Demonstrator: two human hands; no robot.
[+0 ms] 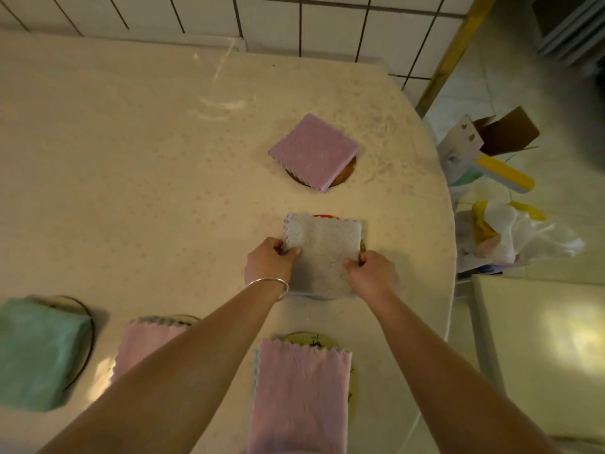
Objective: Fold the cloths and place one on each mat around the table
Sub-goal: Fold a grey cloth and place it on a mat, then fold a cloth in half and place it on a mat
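Our fingers (289,253) pinched the near corners of the grey cloth (322,253), left hand (268,262) and right hand (371,273) one on each side. The cloth lay folded over its mat (324,217) on the table (131,158). We judged it best to centre it squarely and flatten the edges before letting go.

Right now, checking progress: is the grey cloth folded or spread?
Folded: the grey cloth is a compact square on its mat, both hands gripping its sides.
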